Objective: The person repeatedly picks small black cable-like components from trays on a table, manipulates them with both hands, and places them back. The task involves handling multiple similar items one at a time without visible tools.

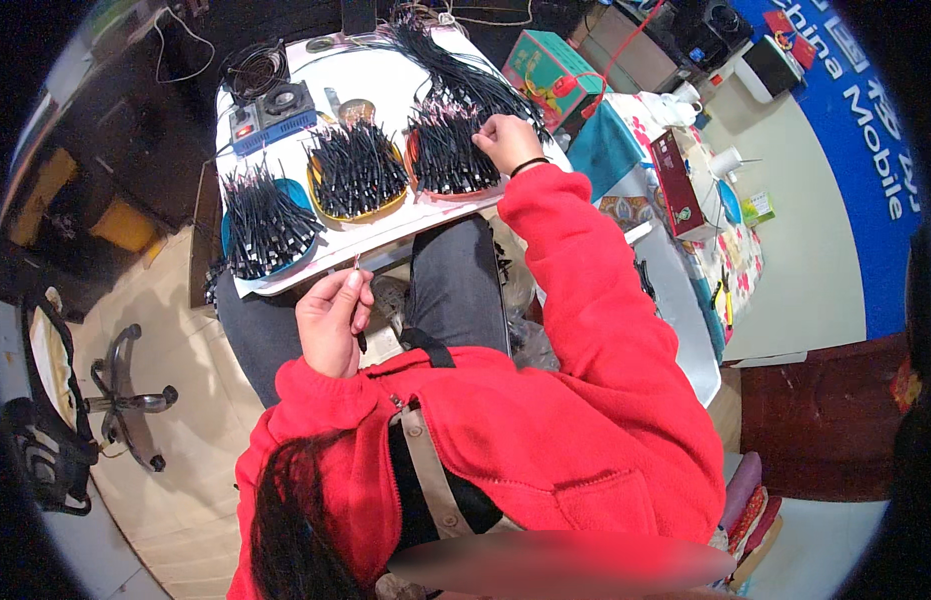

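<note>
Pinching, with the bare left hand (pixel 330 320), one thin black cable piece with a pale metallic tip (pixel 358 262), above the lap and just in front of the table; pressing thumb and forefinger together on it, and letting a dark end emerge below. Reaching, with the bare right hand (pixel 513 145), to the right side of the rightmost of three bundles; bending the fingers inward there, but being unable to tell from this view of any cable between them.

Displaying, on one white tabletop (pixel 370 75), three bowls in a row: one blue bowl (pixel 303 192), one yellow bowl (pixel 385 208) and one orange-red bowl (pixel 455 196). Holding in each one bundle of short black cables with silvery plugs (pixel 357 175), too dense to count. Including, farther back, one spread of long black cables (pixel 450 65) and one blue-and-grey box-shaped device with a round black top (pixel 283 105).

Showing print, too small to read, on one green-and-red cardboard box (pixel 550 75) beyond the tabletop's right side. Presenting large white lettering, in two scripts, on one blue panel (pixel 882 265) at far right. Including also, at right, one dark red box (pixel 675 185) and one yellow-and-black hand tool (pixel 726 300).
</note>
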`<state>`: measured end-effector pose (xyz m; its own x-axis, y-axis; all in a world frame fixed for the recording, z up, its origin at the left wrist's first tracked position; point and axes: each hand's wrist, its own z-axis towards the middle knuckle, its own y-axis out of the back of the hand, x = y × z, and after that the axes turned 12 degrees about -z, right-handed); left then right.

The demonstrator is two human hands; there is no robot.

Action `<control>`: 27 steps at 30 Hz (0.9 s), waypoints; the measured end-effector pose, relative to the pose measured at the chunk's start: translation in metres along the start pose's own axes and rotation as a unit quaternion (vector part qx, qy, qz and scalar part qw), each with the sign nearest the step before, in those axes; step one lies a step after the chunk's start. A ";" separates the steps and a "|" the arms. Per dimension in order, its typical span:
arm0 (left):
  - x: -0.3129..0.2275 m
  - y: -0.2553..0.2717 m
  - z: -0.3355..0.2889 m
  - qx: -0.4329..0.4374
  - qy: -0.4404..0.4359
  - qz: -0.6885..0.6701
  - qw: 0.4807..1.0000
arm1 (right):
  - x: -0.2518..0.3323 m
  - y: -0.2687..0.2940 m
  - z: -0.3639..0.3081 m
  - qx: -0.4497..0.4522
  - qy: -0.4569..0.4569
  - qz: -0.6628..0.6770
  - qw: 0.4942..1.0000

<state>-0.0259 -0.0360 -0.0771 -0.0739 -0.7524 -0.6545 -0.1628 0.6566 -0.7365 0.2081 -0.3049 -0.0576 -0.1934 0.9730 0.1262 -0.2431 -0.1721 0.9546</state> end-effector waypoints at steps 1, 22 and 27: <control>0.000 0.000 0.000 0.005 -0.002 0.003 1.000 | 0.000 0.003 -0.002 -0.017 0.000 0.001 1.000; -0.012 -0.041 -0.019 0.031 -0.117 -0.067 0.990 | 0.149 0.053 -0.191 0.266 0.003 0.683 0.681; -0.010 -0.038 -0.023 0.061 -0.185 0.014 0.981 | 0.142 0.075 -0.179 0.094 0.056 0.591 0.800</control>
<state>-0.0413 -0.0546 -0.0390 0.2888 -0.6781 -0.6758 -0.0459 0.6953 -0.7173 -0.0080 -0.2072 -0.0160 -0.2686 0.1273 0.9548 0.3161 -0.9247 0.2122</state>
